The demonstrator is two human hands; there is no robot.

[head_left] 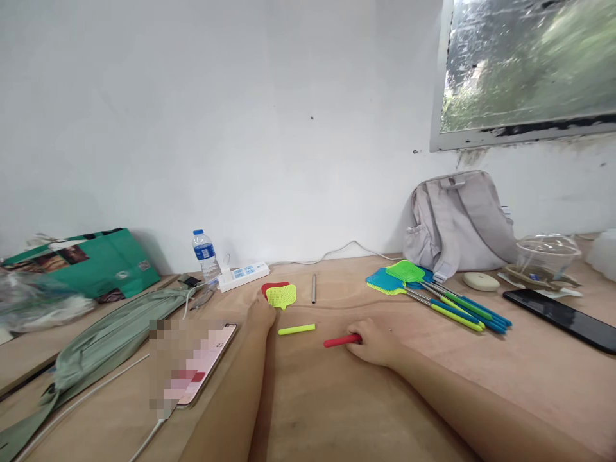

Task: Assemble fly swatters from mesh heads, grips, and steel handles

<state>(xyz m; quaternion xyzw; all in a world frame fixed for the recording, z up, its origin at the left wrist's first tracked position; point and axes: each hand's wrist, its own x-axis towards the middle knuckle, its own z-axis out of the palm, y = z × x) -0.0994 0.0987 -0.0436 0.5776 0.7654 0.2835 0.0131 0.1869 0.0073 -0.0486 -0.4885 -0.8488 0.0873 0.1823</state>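
Note:
My right hand [373,343] is closed around a red fly swatter handle [337,341], which points left just over the table. My left hand [261,313] is closed at the left edge of a red fly swatter head [275,285]; its fingertips are partly hidden. A yellow-green swatter head [282,296] overlaps the red one. Between my hands lies a loose yellow-green handle [297,329]. Farther back, a thin metal rod [314,289] rests on the table. To the right is a pile of whole fly swatters [433,295] in blue, green and yellow-green.
A phone [206,366] with a cable lies left of my left forearm, beside a grey-green bag [120,327]. A power strip [244,276] and water bottle [206,256] stand behind. At right are a backpack [462,221], black phone [561,317] and plastic cup [548,253].

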